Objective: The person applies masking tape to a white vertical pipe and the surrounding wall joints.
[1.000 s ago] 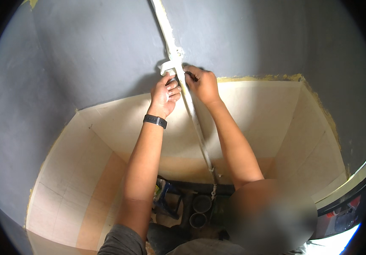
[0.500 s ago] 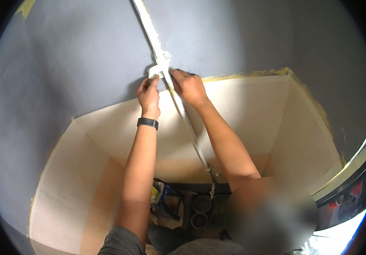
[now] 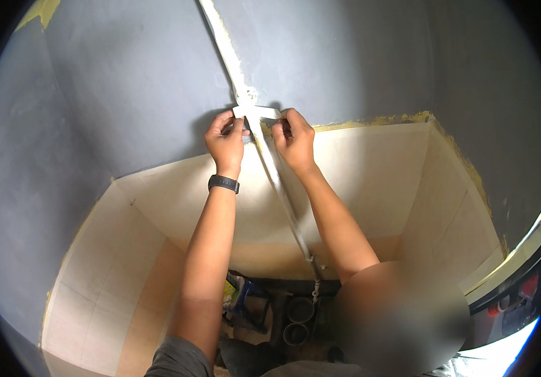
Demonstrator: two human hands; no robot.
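A white pipe (image 3: 275, 173) runs down the grey wall and on over the tiles. Across it, just under a lumpy joint (image 3: 246, 95), lies a white strip of tape (image 3: 263, 112), partly around the pipe. My left hand (image 3: 225, 141), a dark band on its wrist, has bent fingers at the strip's left end by the pipe. The strip's other end stretches to the right, pinched between the thumb and fingers of my right hand (image 3: 295, 139). What lies behind the pipe is hidden.
Pale tiles (image 3: 352, 182) cover the lower wall, topped by a rough yellowish edge (image 3: 377, 123). On the floor below stand two dark round buckets (image 3: 299, 310) and a blue-framed stool-like object (image 3: 248, 305). A dark panel with red parts (image 3: 509, 305) sits at the right.
My right hand has moved a little right, away from the pipe, and now draws out the strip's end. The strip, bunched left of the pipe before, now spans across it.
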